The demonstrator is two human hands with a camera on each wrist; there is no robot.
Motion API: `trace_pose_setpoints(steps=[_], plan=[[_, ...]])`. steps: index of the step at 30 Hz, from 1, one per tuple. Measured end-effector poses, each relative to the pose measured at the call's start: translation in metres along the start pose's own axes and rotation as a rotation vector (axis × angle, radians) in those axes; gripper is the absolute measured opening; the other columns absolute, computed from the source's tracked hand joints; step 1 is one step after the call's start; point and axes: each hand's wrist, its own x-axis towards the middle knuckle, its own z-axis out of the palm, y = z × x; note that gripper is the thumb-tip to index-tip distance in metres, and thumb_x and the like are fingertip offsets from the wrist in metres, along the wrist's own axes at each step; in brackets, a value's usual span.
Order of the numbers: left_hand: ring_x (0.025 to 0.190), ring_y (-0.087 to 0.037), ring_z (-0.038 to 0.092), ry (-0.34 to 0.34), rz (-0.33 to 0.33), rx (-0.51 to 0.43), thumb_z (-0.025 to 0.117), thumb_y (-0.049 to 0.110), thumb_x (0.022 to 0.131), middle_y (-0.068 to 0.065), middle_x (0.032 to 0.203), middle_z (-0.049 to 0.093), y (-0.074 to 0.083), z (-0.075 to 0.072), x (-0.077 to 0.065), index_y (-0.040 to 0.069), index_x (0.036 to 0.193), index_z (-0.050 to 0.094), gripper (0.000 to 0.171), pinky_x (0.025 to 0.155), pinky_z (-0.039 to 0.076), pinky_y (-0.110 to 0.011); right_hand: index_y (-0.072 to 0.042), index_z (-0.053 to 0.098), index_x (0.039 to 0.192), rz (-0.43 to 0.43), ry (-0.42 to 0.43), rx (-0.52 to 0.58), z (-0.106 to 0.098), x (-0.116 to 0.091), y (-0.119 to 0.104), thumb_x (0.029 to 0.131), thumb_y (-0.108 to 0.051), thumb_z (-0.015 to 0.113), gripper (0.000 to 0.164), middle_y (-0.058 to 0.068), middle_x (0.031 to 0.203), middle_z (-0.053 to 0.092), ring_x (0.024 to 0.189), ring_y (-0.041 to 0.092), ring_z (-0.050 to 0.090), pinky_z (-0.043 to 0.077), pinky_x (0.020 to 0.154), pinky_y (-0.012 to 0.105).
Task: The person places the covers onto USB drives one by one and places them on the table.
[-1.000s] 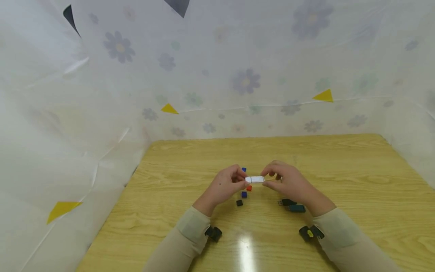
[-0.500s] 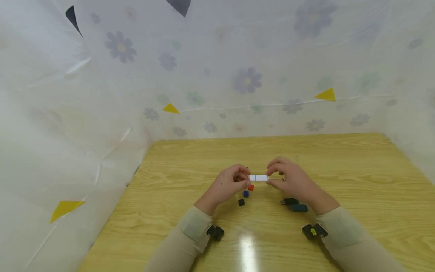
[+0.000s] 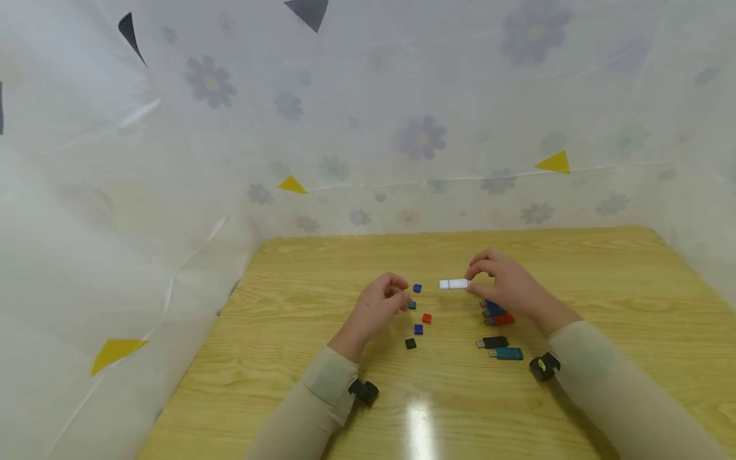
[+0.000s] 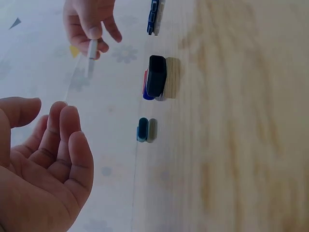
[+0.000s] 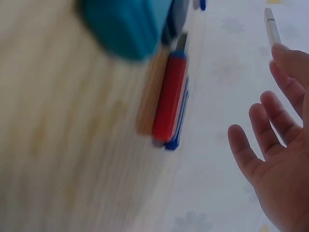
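Note:
My right hand (image 3: 506,287) pinches one end of a white USB stick (image 3: 454,283) between thumb and index finger, above the table. The stick has its cap on, with a thin seam across it, and points left; in the right wrist view the other fingers spread loosely below it. My left hand (image 3: 376,310) holds nothing, its fingers loosely curled with a gap to the thumb in the left wrist view. Its fingertips are beside a teal cap (image 3: 412,305). Around it lie a blue cap (image 3: 417,288), a red cap (image 3: 427,318), a dark blue cap (image 3: 418,329) and a black cap (image 3: 411,344).
Uncapped USB sticks lie right of the caps: a red one (image 3: 501,319) with blue ones (image 3: 494,308) behind it, a black one (image 3: 493,342) and a teal one (image 3: 507,353) nearer me. The wooden table (image 3: 322,268) ends at a flowered curtain (image 3: 368,128).
My left hand has let go of the white USB stick and drawn slightly left. My right hand has carried the stick right and farther back, uncovering the red and blue sticks.

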Motion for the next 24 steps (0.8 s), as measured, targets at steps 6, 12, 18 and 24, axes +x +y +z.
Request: trace_pose_setpoints(steps=[6,12,18,24], plan=[[0.089,-0.018,0.066,0.013,-0.02,-0.001,0.06,0.024,0.103,-0.009,0.103,0.069,-0.003,-0.004,0.003,0.008,0.122,0.061,0.025,0.085,0.052,-0.05,-0.018,0.074,0.1,0.043,-0.058,-0.015,-0.002,0.016,0.016,0.094,-0.025,0.075,0.009,0.01,0.123,0.056,0.11,0.033,0.056,0.046,0.089,0.055],[0.089,-0.018,0.067,0.018,-0.04,0.005,0.06,0.024,0.104,-0.007,0.102,0.069,-0.004,-0.006,0.001,0.006,0.122,0.061,0.025,0.086,0.052,-0.049,-0.019,0.075,0.096,0.07,-0.142,-0.056,0.01,0.033,0.02,0.093,-0.023,0.075,0.005,0.011,0.119,0.058,0.105,0.031,0.057,0.047,0.089,0.053],[0.088,-0.018,0.067,0.023,-0.039,0.006,0.06,0.024,0.104,-0.003,0.098,0.068,-0.006,-0.008,-0.003,0.005,0.122,0.062,0.026,0.084,0.053,-0.046,-0.018,0.075,0.093,0.108,-0.202,-0.08,0.019,0.046,0.02,0.092,-0.022,0.075,0.004,0.01,0.115,0.058,0.098,0.029,0.056,0.047,0.086,0.051],[0.088,-0.019,0.067,0.009,-0.024,-0.006,0.06,0.024,0.104,-0.003,0.097,0.068,-0.006,-0.008,-0.004,0.004,0.121,0.062,0.027,0.085,0.053,-0.05,-0.021,0.074,0.09,0.123,-0.267,-0.098,0.023,0.051,0.024,0.091,-0.023,0.076,0.003,0.008,0.108,0.059,0.091,0.027,0.054,0.046,0.083,0.049]])
